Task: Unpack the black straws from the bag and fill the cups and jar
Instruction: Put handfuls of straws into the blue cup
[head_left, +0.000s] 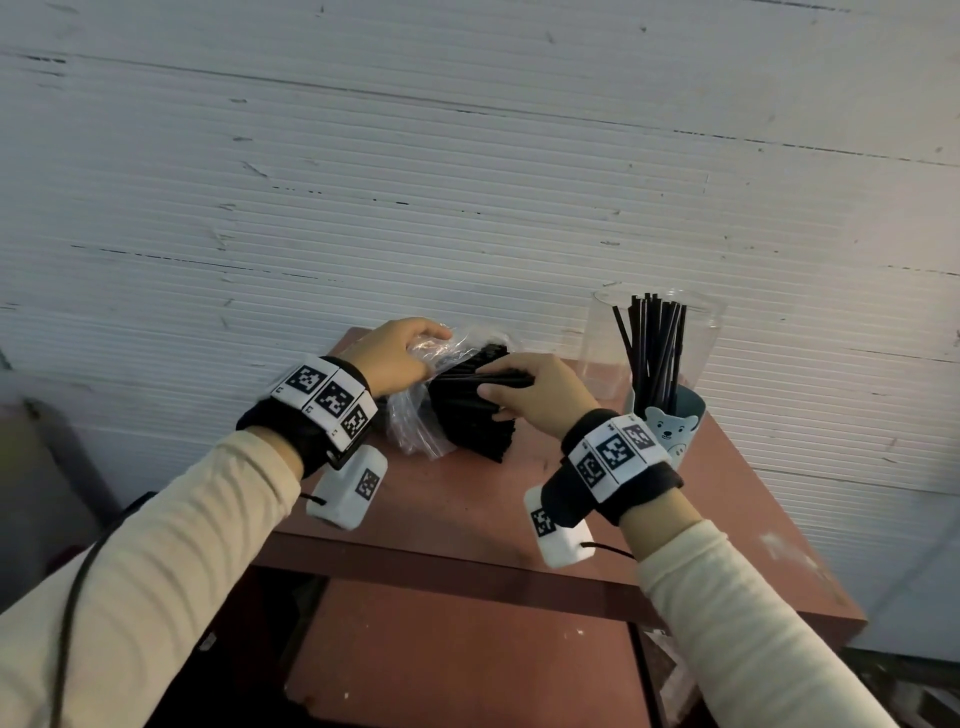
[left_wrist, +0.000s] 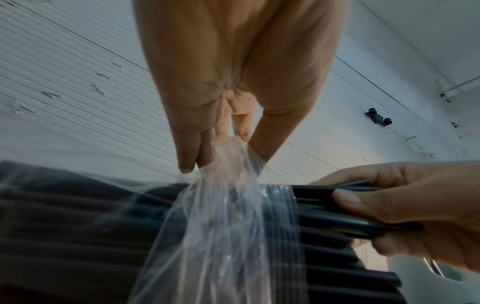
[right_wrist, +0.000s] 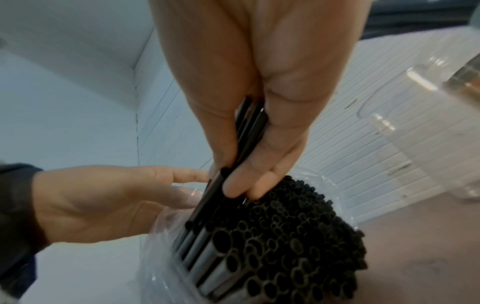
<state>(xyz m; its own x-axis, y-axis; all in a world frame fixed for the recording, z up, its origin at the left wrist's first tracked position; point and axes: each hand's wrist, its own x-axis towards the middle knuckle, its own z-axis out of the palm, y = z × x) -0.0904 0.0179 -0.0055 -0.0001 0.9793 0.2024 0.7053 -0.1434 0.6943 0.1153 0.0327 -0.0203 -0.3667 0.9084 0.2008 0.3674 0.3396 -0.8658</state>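
Note:
A clear plastic bag (head_left: 415, 421) full of black straws (head_left: 472, 415) lies on the reddish table (head_left: 467, 509). My left hand (head_left: 395, 358) pinches a gathered fold of the bag (left_wrist: 228, 164) between thumb and fingers. My right hand (head_left: 530, 395) grips a few black straws (right_wrist: 249, 131) at the open end of the bundle (right_wrist: 285, 236), partly drawn out of it. A teal bear cup (head_left: 670, 421) at the right holds several upright straws (head_left: 654, 348). A clear jar (head_left: 608, 343) stands behind it; a second clear cup rim (head_left: 696, 312) shows behind the straws.
A white ribbed wall (head_left: 467, 182) stands close behind the table. The table's front edge (head_left: 467, 566) runs below my wrists, with a lower shelf (head_left: 457, 654) under it. A dark cable (head_left: 72, 597) hangs from my left sleeve.

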